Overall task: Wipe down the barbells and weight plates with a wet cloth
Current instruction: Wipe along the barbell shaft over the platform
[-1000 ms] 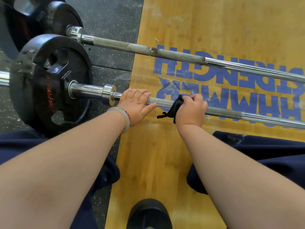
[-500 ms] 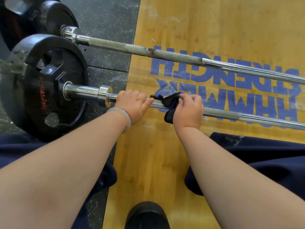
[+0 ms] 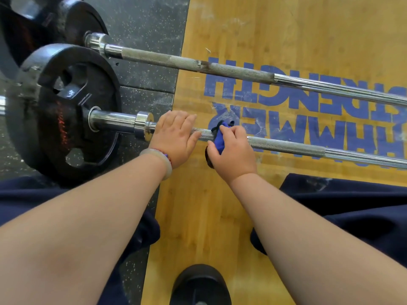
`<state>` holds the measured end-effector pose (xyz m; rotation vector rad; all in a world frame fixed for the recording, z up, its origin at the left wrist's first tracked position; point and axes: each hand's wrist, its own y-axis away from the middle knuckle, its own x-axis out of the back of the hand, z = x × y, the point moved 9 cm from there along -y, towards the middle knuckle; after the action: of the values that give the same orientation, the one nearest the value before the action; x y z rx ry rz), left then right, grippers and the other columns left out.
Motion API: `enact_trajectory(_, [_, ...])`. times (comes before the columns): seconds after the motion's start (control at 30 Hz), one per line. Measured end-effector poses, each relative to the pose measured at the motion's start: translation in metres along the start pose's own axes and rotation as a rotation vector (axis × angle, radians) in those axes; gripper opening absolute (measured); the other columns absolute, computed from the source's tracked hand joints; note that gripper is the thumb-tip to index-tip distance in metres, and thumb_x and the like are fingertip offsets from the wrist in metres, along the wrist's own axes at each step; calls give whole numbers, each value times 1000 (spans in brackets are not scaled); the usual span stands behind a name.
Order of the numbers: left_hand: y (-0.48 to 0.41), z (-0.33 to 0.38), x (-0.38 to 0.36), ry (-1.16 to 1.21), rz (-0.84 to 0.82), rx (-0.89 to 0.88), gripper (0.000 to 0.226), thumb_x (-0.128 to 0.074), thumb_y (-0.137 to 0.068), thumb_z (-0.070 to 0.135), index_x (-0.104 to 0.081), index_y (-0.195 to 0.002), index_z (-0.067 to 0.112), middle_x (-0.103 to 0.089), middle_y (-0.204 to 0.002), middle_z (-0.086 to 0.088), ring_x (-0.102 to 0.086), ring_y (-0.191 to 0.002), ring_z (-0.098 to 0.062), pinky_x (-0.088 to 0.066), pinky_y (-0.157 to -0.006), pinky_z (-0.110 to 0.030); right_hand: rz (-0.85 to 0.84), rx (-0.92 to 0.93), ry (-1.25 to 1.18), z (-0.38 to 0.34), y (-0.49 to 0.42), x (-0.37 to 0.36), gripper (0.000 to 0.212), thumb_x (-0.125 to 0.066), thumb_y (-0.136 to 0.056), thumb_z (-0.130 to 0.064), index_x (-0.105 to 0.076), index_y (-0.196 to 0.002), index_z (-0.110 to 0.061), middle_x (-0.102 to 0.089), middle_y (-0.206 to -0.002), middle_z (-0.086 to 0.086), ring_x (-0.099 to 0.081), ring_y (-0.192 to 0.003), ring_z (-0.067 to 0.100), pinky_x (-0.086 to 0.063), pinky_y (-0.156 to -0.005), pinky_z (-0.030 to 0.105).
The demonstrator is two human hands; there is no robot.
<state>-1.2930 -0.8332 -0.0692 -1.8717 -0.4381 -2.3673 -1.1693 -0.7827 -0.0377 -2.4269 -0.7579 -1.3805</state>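
Two barbells lie across the floor. The near barbell [image 3: 286,145] carries a black weight plate [image 3: 63,113] at its left end. My left hand [image 3: 174,137] grips this bar just right of its chrome collar [image 3: 144,126]. My right hand [image 3: 231,148] holds a blue cloth [image 3: 220,137] wrapped round the knurled shaft close beside the left hand. The far barbell [image 3: 198,64] lies parallel behind, with another black plate [image 3: 83,25] at its left end.
A wooden platform [image 3: 286,25] with blue lettering lies under the bars, and dark speckled rubber flooring [image 3: 149,25] is to the left. My dark trouser legs and a black shoe [image 3: 200,282] are at the bottom.
My right hand has slid the cloth leftward along the near bar, toward my left hand. My left hand has stayed on the bar by the collar.
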Motion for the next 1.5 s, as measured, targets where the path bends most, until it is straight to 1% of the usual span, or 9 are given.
enact_trajectory(0.17, [2, -3, -15, -76, -84, 43, 79, 2, -85, 58, -30, -146, 19, -32, -147, 0, -25, -135, -24, -8, -114, -39, 87, 123, 213, 15, -2, 7, 40, -72, -80, -24, -66, -118, -15, -61, -121, 8, -54, -110, 34, -47, -89, 50])
enact_trajectory(0.37, [2, -2, -12, -73, -81, 34, 63, -12, -94, 53, -29, -146, 21, -30, -148, 1, -23, -136, -23, -7, -115, -39, 155, 246, 114, 5, -13, 12, 18, -62, -78, -10, -73, -92, -4, -64, -80, 9, -57, -76, 35, -51, -65, 43])
enact_trajectory(0.57, [1, -1, -12, -72, -118, 32, 58, -18, -97, 51, -27, -146, 22, -27, -149, 2, -21, -136, -22, -6, -116, -39, 209, -240, 142, 54, -12, 30, 21, -51, -96, -16, -67, -102, -4, -56, -98, 11, -44, -97, 29, -38, -80, 36])
enact_trajectory(0.7, [1, -1, -13, -78, -133, 42, 60, -15, -96, 52, -25, -147, 23, -25, -150, 2, -19, -137, -22, -6, -116, -39, 133, 87, 84, -7, -4, 0, 7, -69, -76, 4, -63, -75, 0, -53, -77, 14, -49, -70, 31, -39, -60, 34])
enact_trajectory(0.8, [1, -2, -12, -73, -144, 36, 59, -14, -97, 52, -24, -147, 24, -25, -150, 3, -18, -138, -21, -5, -116, -39, 133, 122, 128, 2, -10, 5, 11, -71, -72, 6, -65, -78, -2, -53, -77, 14, -49, -69, 32, -40, -59, 35])
enact_trajectory(0.97, [1, 1, -9, -61, -155, 33, 57, -15, -98, 51, -24, -147, 24, -25, -150, 4, -18, -137, -21, -5, -116, -38, 281, -293, 164, 52, -2, 27, 18, -48, -97, -13, -63, -103, -5, -49, -103, 9, -42, -98, 27, -26, -77, 26])
enact_trajectory(1.2, [1, 0, -10, -30, -166, 39, 55, -17, -99, 48, -23, -148, 24, -24, -151, 3, -16, -139, -20, -3, -116, -37, 163, 35, 111, -4, -8, 1, 14, -69, -69, 9, -63, -75, -3, -52, -77, 13, -49, -69, 31, -30, -62, 31])
enact_trajectory(1.33, [1, 3, -7, -34, -136, 29, 51, -18, -100, 45, -29, -145, 23, -34, -143, 1, -26, -132, -22, -8, -113, -37, 265, -369, 110, 64, 1, 27, 18, -50, -92, -8, -63, -104, -9, -49, -106, 9, -43, -100, 28, -25, -78, 27])
enact_trajectory(1.5, [-3, 4, -4, -79, -81, 51, 43, -19, -100, 41, -43, -130, 21, -47, -119, -1, -38, -108, -23, -20, -96, -35, 118, -20, 88, -3, 3, -3, 23, -65, -77, 6, -64, -99, -2, -54, -91, 15, -50, -84, 33, -40, -69, 35])
